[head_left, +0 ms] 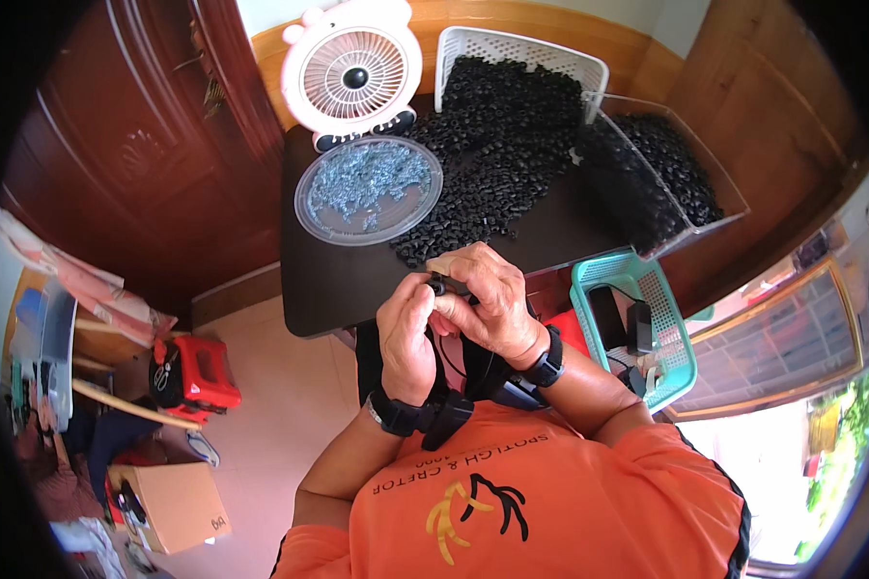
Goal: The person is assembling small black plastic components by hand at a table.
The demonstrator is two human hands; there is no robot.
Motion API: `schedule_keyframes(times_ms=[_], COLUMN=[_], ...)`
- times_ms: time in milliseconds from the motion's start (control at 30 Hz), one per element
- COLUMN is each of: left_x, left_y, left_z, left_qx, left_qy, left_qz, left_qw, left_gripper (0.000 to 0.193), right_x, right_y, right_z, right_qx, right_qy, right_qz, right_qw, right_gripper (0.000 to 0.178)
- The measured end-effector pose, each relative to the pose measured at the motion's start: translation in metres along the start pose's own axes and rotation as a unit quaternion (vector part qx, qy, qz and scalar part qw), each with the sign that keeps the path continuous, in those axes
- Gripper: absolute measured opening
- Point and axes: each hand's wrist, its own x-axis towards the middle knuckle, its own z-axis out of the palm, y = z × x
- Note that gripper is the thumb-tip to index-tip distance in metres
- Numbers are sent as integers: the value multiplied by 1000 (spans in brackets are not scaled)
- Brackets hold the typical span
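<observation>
Just in front of the dark table's near edge, my two hands meet at the fingertips. My left hand (408, 338) and my right hand (493, 304) are both closed, pinching a small black part (437, 284) between thumbs and fingers. Most of that part is hidden by the fingers, so its exact kind does not show. Beyond the hands lies a heap of small black plastic pieces (497, 183). To its left, a clear round dish (304, 217) holds many tiny shiny bluish-silver pieces (367, 179).
A pink-and-white fan (299, 82) stands behind the dish on the table (323, 289). A white perforated basket (570, 63) lies tipped at the back, with a clear bin (714, 179) of black pieces to its right. A turquoise basket (684, 376) holds black devices.
</observation>
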Motion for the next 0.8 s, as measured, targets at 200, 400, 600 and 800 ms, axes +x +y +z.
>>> schedule_keyframes(times_ms=[200, 400, 600, 800], left_x=[2, 16, 26, 38], left_y=[-8, -28, -24, -17], left_z=[5, 11, 10, -54], left_qx=[34, 29, 34, 77], left_qy=[76, 59, 37, 142], left_qz=[-16, -36, -48, 4], left_qw=[996, 997, 998, 987], left_gripper=[31, 29, 39, 37], right_x=[-11, -22, -4, 38], right_y=[13, 25, 34, 59], right_z=[16, 8, -71, -217], right_qx=[1, -9, -167, -462], right_qy=[29, 59, 55, 194], right_qz=[5, 12, 24, 183], right_qw=[1000, 998, 984, 846], right_gripper=[31, 26, 29, 32])
